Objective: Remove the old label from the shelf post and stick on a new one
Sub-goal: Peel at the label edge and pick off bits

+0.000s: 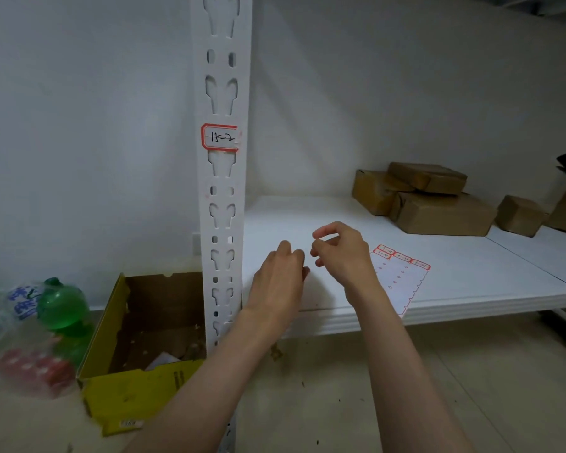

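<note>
Over shelf (438, 282), I'm seeing both hands hovering close together. Left hand (280, 276) showing its back, fingers curling, can't tell if holding anything. Right hand (339, 248) fingers curling, pinching, contents unclear. Label (219, 138) sitting on post (223, 197), red-bordered. Sheet (401, 276) lying on shelf, beside right hand.

White slotted post (222, 191), red-bordered white label (219, 137), yellow box (134, 351), brown parcels (438, 201), green bottle (62, 305)
</note>
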Action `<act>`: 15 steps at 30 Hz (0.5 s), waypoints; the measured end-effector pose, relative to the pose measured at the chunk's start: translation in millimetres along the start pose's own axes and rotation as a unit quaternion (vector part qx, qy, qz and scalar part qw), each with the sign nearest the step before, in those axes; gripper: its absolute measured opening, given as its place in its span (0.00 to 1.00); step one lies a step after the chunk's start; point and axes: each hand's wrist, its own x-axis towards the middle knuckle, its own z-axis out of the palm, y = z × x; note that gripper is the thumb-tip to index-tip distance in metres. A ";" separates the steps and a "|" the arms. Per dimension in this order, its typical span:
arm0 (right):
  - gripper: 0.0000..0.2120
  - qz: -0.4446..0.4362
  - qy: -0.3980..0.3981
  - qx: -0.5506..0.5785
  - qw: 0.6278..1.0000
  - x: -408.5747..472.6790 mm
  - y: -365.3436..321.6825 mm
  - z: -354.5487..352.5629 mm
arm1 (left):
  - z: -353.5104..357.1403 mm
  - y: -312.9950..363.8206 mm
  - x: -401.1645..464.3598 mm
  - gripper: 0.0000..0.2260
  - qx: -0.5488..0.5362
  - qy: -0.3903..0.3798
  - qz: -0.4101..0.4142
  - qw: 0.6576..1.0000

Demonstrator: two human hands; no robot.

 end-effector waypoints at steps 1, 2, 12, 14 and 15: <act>0.06 -0.005 -0.005 -0.006 1.000 -0.8 -0.8 -1.4 | 0.1 0.4 -0.7 0.10 -0.006 -0.002 -0.005 1.000; 0.07 -0.010 -0.008 -0.009 1.000 -1.2 -2.0 -2.6 | 0.8 0.7 -0.6 0.14 -0.013 -0.001 -0.004 1.000; 0.11 -0.060 0.071 0.058 0.994 -4.1 -12.3 -13.9 | -25.6 8.5 7.3 0.07 -0.076 0.075 0.007 0.994; 0.11 -0.072 0.088 0.085 0.990 -3.6 -14.4 -17.2 | -33.8 9.5 6.7 0.08 -0.087 0.080 0.014 0.993; 0.11 -0.076 0.093 0.094 0.988 -3.4 -15.1 -18.0 | -38.1 10.0 6.4 0.08 -0.086 0.080 0.017 0.993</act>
